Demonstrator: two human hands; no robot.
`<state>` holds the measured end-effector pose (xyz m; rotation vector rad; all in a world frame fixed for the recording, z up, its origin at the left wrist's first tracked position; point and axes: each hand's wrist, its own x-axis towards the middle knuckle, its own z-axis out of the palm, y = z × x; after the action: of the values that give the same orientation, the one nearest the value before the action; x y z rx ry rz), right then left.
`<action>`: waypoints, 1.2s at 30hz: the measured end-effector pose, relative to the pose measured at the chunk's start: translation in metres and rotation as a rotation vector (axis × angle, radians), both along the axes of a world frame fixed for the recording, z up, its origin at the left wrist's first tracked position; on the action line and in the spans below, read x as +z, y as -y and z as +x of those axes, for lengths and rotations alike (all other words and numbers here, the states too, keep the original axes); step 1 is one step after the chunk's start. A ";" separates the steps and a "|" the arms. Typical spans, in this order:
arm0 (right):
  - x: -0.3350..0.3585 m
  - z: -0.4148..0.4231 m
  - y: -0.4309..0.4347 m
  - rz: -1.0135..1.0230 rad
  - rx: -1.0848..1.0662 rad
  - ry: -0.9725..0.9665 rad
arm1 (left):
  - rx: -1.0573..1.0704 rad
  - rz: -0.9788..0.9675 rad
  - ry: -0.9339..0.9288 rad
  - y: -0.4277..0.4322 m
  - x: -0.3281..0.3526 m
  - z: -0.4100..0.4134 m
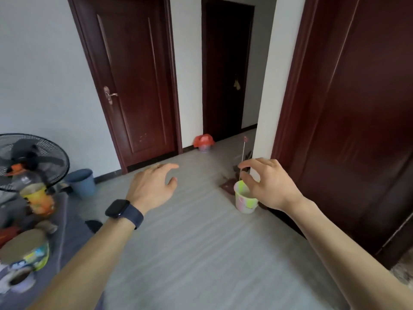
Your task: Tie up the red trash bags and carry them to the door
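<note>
Both hands out in front over the grey floor, empty. Left hand palm down, fingers spread loose, grip released, a dark watch on the wrist and a ring on one finger. Right hand also released, fingers curled slackly, thumb and forefinger apart, holding nothing.

Red bag far ahead, draped over the rim of a small pale basket on the floor, against the white wall between the closed brown door and a dark doorway. Well apart from both hands. Too small and blurred to tell whether tied.

Just past the right hand in view, a pastel pot with a dark-leaved plant and a thin stake, by the corner of the wall. Another brown door at right.

At left, a black fan, a blue bin by the wall, and a table edge crowded with a bottle and cups, all blurred.
</note>
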<state>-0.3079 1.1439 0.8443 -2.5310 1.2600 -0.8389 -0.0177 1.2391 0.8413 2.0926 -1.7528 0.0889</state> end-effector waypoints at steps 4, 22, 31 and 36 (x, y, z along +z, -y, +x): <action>0.002 0.031 0.103 0.023 -0.025 -0.010 | -0.005 0.012 0.001 0.112 0.006 0.038; -0.023 0.225 0.608 0.054 0.021 0.015 | 0.078 0.083 -0.009 0.595 -0.018 0.239; -0.032 0.374 0.849 0.073 0.119 -0.041 | 0.163 0.103 -0.062 0.801 -0.043 0.373; -0.056 0.460 0.977 0.091 0.110 -0.019 | 0.135 0.138 -0.115 0.931 -0.076 0.462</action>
<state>0.1520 0.1671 0.7883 -2.5157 1.1260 -0.7186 0.4443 0.3081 0.7649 2.2649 -1.5908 -0.1152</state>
